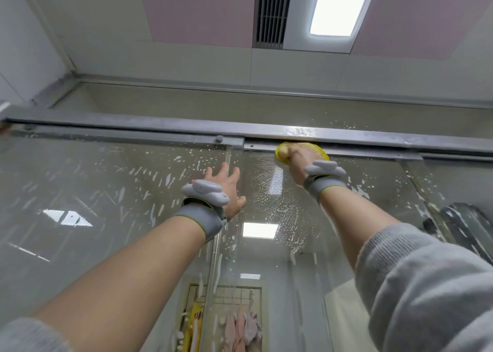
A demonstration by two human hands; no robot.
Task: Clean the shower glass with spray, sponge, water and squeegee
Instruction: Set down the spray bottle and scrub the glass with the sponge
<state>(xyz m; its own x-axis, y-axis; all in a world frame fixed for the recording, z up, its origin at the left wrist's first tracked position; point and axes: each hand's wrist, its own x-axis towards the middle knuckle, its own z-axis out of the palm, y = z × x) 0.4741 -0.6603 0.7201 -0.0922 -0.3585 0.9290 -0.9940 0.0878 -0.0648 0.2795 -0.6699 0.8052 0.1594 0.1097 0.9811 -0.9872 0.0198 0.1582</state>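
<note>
The shower glass fills the lower view, streaked with white foam spatter. My right hand grips a yellow sponge and presses it against the top of the glass, just under the metal top rail. Smeared foam spreads over the glass below the sponge. My left hand lies flat on the glass with its fingers spread, beside the vertical edge where the two panes overlap. No spray bottle or squeegee is in view.
Above the rail are the tiled wall, a ceiling vent and a ceiling light. Behind the glass, low down, hang pink cloths and a yellow item. A dark fixture shows at right.
</note>
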